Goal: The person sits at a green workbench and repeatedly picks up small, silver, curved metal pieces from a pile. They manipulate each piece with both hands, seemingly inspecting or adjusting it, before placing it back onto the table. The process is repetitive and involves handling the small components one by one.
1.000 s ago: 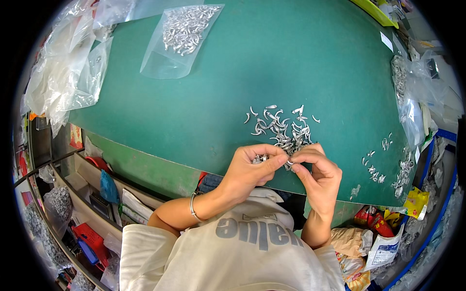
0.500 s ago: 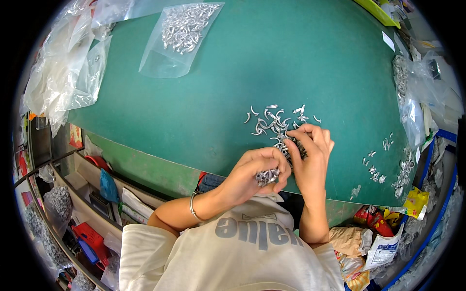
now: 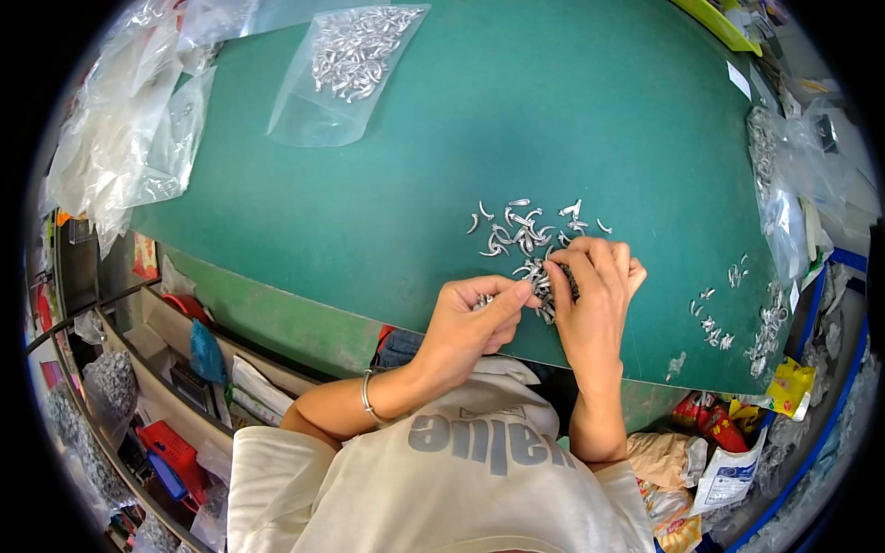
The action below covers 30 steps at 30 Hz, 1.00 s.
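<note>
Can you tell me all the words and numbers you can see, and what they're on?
I won't copy out writing, but here's where it is:
Pale shirt: big grey letters, upside down in this view.
White-and-blue packet: print too small to read.
Yellow packet: any print is too small to read.
Metal pieces: no writing I can see.

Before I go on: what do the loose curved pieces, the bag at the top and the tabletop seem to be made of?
Curved pieces: probably metal, perhaps coated plastic; silvery, with bright glints.
Bag: thin, clear plastic, smooth; the green shows through it.
Tabletop: possibly rubber or vinyl sheeting; matte, even green, but the look leaves it open.
</note>
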### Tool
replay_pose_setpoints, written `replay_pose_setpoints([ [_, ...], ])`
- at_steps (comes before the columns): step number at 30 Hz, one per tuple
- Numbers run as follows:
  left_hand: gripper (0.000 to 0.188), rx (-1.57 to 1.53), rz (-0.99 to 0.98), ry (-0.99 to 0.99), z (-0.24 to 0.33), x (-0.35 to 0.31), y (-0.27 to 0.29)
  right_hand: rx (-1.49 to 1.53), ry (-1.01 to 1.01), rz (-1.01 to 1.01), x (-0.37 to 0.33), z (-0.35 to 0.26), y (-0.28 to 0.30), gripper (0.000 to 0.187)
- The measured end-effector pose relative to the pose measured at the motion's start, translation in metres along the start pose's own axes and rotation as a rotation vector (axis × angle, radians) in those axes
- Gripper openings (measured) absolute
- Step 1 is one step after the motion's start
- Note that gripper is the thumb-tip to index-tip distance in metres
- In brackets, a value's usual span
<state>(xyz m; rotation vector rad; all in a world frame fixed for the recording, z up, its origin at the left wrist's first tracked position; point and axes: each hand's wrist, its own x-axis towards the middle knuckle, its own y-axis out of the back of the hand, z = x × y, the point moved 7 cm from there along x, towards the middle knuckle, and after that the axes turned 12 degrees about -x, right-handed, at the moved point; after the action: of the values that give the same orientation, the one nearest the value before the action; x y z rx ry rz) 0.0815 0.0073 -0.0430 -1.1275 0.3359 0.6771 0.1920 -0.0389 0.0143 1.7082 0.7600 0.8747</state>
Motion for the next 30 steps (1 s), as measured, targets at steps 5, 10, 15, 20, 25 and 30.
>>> replay_pose_setpoints([
  [5, 0.025, 0.01, 0.012, -0.03, 0.003, -0.001, 0.0, 0.076, 0.014, 0.002, -0.005, 0.004, 0.002, 0.009],
  [10, 0.025, 0.015, 0.022, -0.029, 0.0, 0.0, 0.0, 0.067, 0.042, -0.018, -0.006, 0.002, 0.002, 0.012],
  [15, 0.026, 0.006, 0.014, -0.038, 0.002, -0.001, 0.0, 0.076, -0.012, -0.029, -0.009, 0.011, 0.001, 0.013],
  [20, 0.026, 0.003, 0.018, -0.035, 0.002, -0.001, 0.0, 0.06, 0.036, -0.029, -0.007, 0.004, 0.005, 0.012],
  [25, 0.025, 0.016, 0.015, -0.033, 0.002, -0.001, -0.001, 0.1, 0.029, -0.036, -0.005, 0.006, 0.002, 0.011],
  [30, 0.025, 0.025, 0.025, -0.044, 0.004, -0.001, 0.0, 0.13, -0.034, 0.005, -0.008, 0.013, 0.003, 0.009],
])
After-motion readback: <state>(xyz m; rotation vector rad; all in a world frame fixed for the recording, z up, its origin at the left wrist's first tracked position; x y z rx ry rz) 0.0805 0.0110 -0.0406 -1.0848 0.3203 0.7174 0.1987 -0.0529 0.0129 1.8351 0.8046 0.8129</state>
